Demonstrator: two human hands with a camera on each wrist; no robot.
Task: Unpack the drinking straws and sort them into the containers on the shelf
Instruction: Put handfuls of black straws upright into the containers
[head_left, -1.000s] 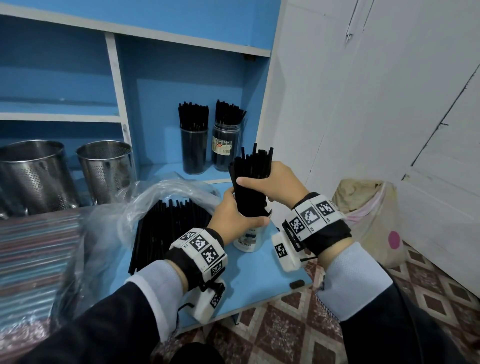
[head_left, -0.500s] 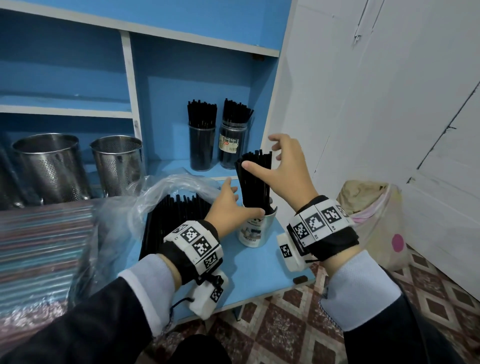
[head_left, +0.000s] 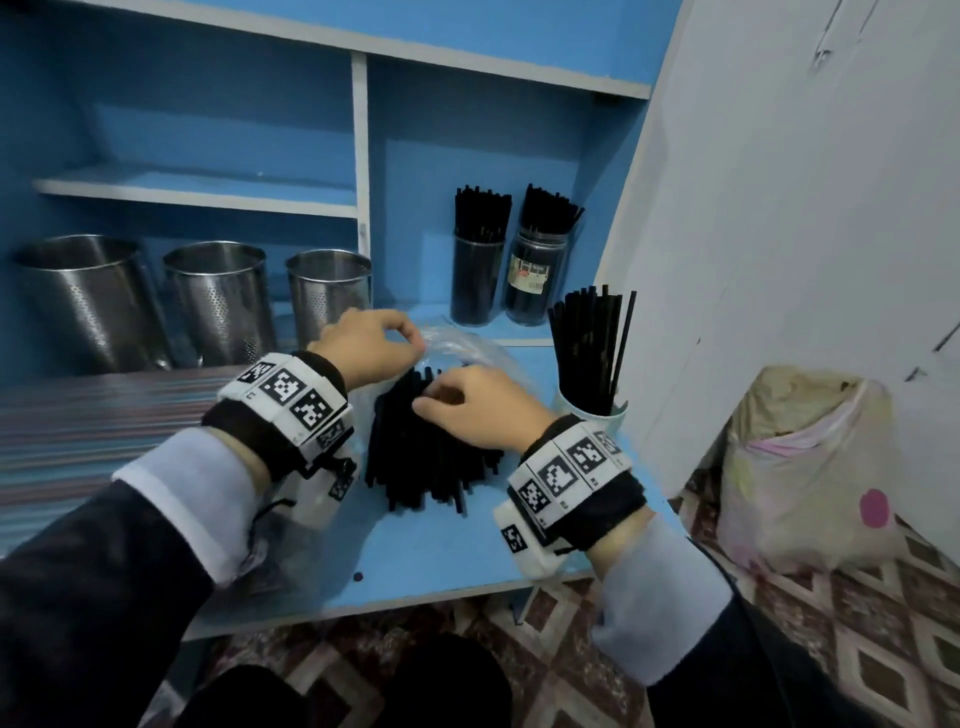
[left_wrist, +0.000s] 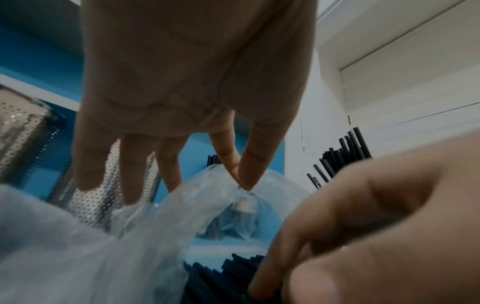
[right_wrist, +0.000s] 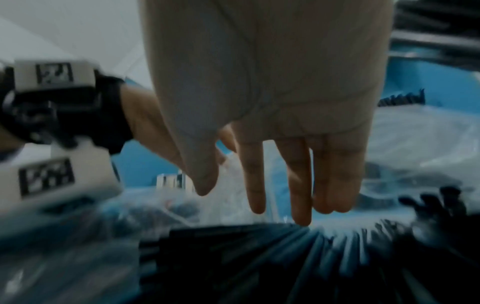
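The left hand (head_left: 363, 345) is pinching the edge of the clear plastic bag (head_left: 467, 345) between thumb and forefinger, lifting it, with the other fingers hanging loosely spread. The right hand (head_left: 480, 410) is reaching over the pile of black straws (head_left: 415, 462) lying on the blue table (head_left: 441, 551); its fingers are extended close together, tips touching the straw ends. At two o'clock of that hand a white cup (head_left: 582, 413) is standing upright, holding straws. At twelve o'clock, on the shelf (head_left: 498, 332), a dark tumbler (head_left: 475, 280) and a labelled jar (head_left: 535, 280) are standing side by side, both full of straws. At ten o'clock, three perforated steel canisters (head_left: 221, 301) are standing in a row.
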